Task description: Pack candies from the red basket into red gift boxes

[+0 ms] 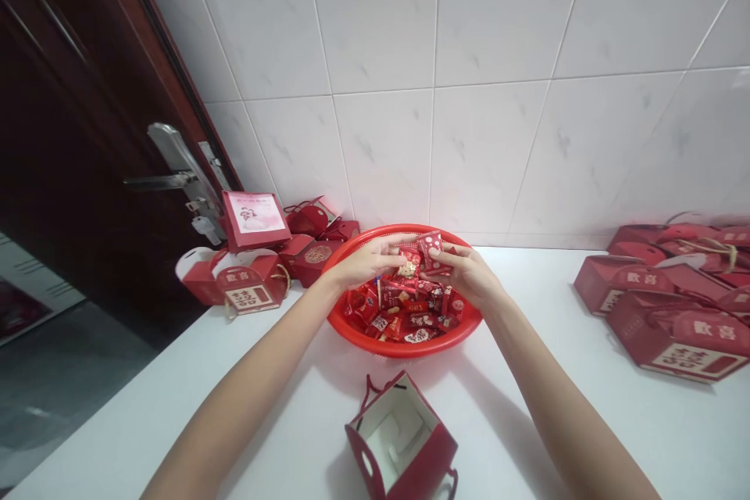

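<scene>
A red plastic basket (404, 350) full of red-wrapped candies (404, 316) stands on the white table, and both my hands are over it. My left hand (364, 262) pinches a red and gold candy packet (408, 264) between thumb and fingers. Close beside it, my right hand (466, 272) grips a red candy packet with pale dots (430, 244). Between my forearms, nearer to me, sits an open dark red gift box (425, 457) with a white inside and cord handles. No candy shows in the part of it that I can see.
Several closed red gift boxes (249, 281) are grouped at the left by the wall, one with a pink-and-white top (258, 217). More red boxes (685, 340) are stacked at the right. A tiled wall (380, 156) rises behind the table (281, 391). A dark door (76, 94) with a metal handle (169, 180) is at the left.
</scene>
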The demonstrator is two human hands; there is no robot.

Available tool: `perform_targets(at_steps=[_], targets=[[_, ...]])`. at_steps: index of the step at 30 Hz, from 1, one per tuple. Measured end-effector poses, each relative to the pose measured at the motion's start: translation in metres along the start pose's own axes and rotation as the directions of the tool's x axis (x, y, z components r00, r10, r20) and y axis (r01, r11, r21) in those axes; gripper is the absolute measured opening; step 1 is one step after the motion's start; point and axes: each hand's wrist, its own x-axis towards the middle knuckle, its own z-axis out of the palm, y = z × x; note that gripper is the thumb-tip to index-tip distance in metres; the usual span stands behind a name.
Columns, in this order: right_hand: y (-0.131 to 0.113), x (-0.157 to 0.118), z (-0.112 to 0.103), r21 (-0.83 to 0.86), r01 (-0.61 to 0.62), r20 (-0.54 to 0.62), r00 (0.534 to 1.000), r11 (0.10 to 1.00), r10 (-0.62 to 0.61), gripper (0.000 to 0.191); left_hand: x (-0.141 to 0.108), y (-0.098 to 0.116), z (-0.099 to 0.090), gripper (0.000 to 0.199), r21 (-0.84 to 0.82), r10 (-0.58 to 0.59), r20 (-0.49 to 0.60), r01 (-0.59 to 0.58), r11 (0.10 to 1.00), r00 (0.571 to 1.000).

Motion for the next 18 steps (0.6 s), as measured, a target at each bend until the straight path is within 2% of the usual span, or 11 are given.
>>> perform_targets(at_steps=[4, 7, 10, 14, 18], targets=[[-0.011, -0.013, 0.008, -0.082, 0.011, 0.115, 0.993, 0.997, -0.002, 0.026, -0.034, 0.008, 0.01, 0.054, 0.001, 0.061, -0.054, -0.061, 0.998, 0.997], [-0.024, -0.03, 0.014, -0.209, 0.05, 0.238, 0.971, 0.977, 0.001, 0.024, -0.061, 0.019, 0.022, 0.053, 0.012, 0.089, -0.066, -0.088, 0.996, 0.994], [-0.04, -0.051, 0.02, -0.324, 0.117, 0.323, 0.946, 0.939, -0.007, 0.017, -0.091, 0.034, 0.037, 0.043, 0.094, 0.09, -0.081, -0.083, 0.992, 0.993], [-0.059, -0.079, 0.025, -0.461, 0.214, 0.446, 0.895, 0.861, 0.017, 0.014, -0.122, 0.049, 0.057, 0.022, 0.29, 0.064, 0.036, -0.072, 0.954, 0.997], [-0.07, -0.094, 0.026, -0.533, 0.254, 0.465, 0.885, 0.807, 0.029, 0.012, -0.132, 0.053, 0.07, 0.019, 0.571, 0.134, 0.198, -0.225, 0.789, 0.971]])
